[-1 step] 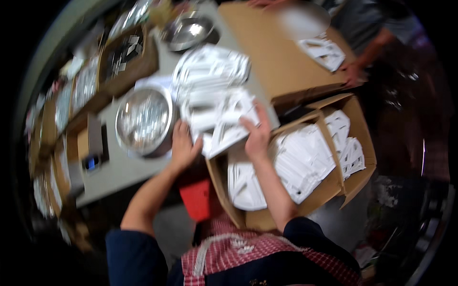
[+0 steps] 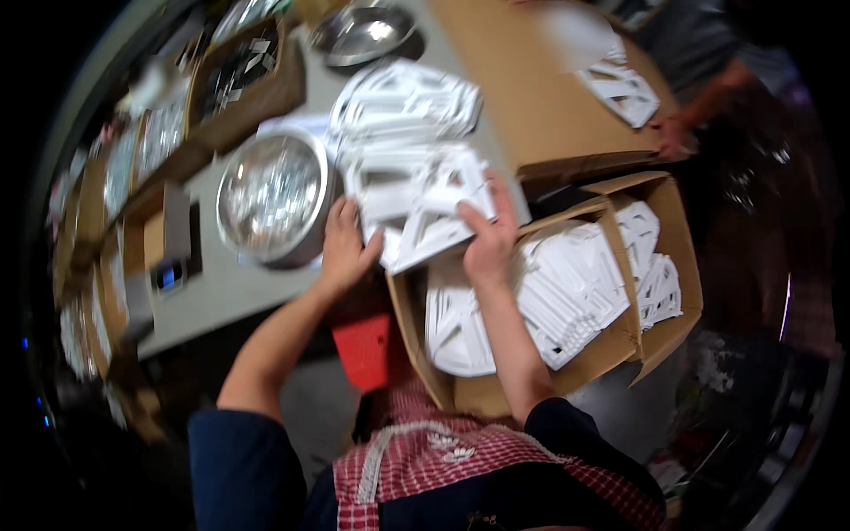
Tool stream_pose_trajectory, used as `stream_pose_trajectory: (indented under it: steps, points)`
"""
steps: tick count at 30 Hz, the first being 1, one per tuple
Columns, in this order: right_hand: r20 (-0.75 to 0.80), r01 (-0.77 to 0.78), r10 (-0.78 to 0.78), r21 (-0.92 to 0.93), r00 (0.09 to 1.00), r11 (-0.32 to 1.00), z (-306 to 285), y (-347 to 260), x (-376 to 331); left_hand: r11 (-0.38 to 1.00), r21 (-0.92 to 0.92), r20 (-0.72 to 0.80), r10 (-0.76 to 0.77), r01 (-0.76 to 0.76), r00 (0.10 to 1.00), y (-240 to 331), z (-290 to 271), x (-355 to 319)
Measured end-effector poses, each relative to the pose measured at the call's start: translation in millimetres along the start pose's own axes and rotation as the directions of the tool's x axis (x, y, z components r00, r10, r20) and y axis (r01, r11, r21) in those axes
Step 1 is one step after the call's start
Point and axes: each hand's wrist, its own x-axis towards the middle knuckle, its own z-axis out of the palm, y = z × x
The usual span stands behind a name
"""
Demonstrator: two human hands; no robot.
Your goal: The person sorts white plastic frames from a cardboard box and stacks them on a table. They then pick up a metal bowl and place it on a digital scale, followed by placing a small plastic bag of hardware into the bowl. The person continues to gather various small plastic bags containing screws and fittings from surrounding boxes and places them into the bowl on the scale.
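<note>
A white plastic part with cut-out openings (image 2: 416, 199) is between my hands at the table's edge, beside a pile of similar white parts (image 2: 403, 102). My left hand (image 2: 348, 248) presses along its left edge, thumb at the near corner. My right hand (image 2: 491, 234) grips its right edge, thumb on top and fingers round the side. Below my right forearm, an open cardboard box (image 2: 412, 327) holds many stacked white parts (image 2: 571, 283). Whether the held part is one piece or several, I cannot tell.
To the left stands a steel bowl (image 2: 273, 196) with clear, shiny pieces; another steel bowl (image 2: 363, 34) sits farther back. Small boxes (image 2: 164, 226) line the left side. A co-worker's hand (image 2: 677, 137) rests by a large carton (image 2: 505, 106). A red bin (image 2: 363, 350) is below the table.
The whole view has shifted slightly, with the table and bowls now higher in the picture. Both hands keep their hold on the white plastic part.
</note>
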Motion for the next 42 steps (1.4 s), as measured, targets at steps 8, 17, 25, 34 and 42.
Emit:
stream_pose_trajectory:
  steps: [8,17,25,34,42]
  points:
    - [0.109,-0.013,0.003,0.088,0.994,0.996,8.4,-16.6,-15.2,0.998,-0.011,0.043,-0.067,0.068,0.997,7.8,-12.3,-2.9]
    - [-0.27,-0.069,0.108,0.151,0.957,0.986,-51.7,-11.8,23.5,0.991,-0.106,0.003,0.078,-0.077,0.997,17.9,-26.5,5.7]
    - [-0.293,-0.205,0.323,0.369,0.9,0.906,-212.0,-67.8,20.8,0.983,-0.166,-0.079,0.063,-0.076,0.995,11.4,-9.7,5.8]
    - [-0.236,-0.377,0.508,0.436,0.828,0.817,-216.7,-77.6,-90.0,0.959,-0.048,-0.185,0.267,-0.28,0.946,26.2,4.0,68.3]
    - [-0.359,-0.207,0.309,0.294,0.881,0.933,-192.0,-160.9,-191.4,0.83,0.417,0.544,0.099,-0.371,0.833,3.2,12.2,242.3]
